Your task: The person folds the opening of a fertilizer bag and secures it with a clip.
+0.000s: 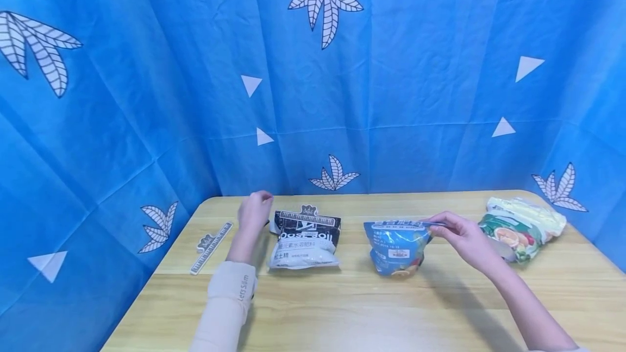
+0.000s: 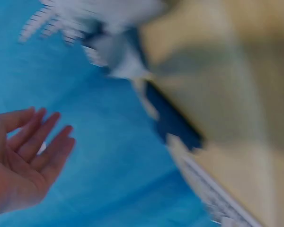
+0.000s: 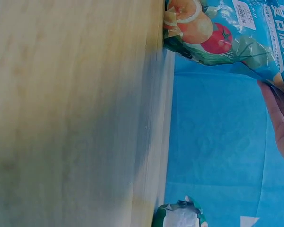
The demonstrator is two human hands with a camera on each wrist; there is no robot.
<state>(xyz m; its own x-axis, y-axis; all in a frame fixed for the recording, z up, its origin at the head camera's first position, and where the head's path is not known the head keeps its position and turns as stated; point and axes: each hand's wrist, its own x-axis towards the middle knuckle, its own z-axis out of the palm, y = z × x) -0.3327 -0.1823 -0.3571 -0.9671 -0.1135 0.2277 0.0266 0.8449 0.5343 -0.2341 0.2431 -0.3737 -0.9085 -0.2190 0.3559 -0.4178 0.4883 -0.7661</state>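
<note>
My right hand pinches the upper right corner of a blue fertilizer bag, which stands upright at the middle right of the table. In the right wrist view, the bag's printed oranges and tomato show, with the thumb and fingers at its top edge. My left hand is raised just left of a black-and-white fertilizer bag. Its fingers are loosely bent with nothing in them, as the left wrist view shows. A ruler-like strip with a crown-shaped top overlaps the upper part of the black-and-white bag.
Left of the left forearm, a second ruler-like strip lies slanted on the wooden table. A crumpled green-and-white bag with fruit pictures lies at the right, beyond the right wrist. A blue curtain hangs behind the table.
</note>
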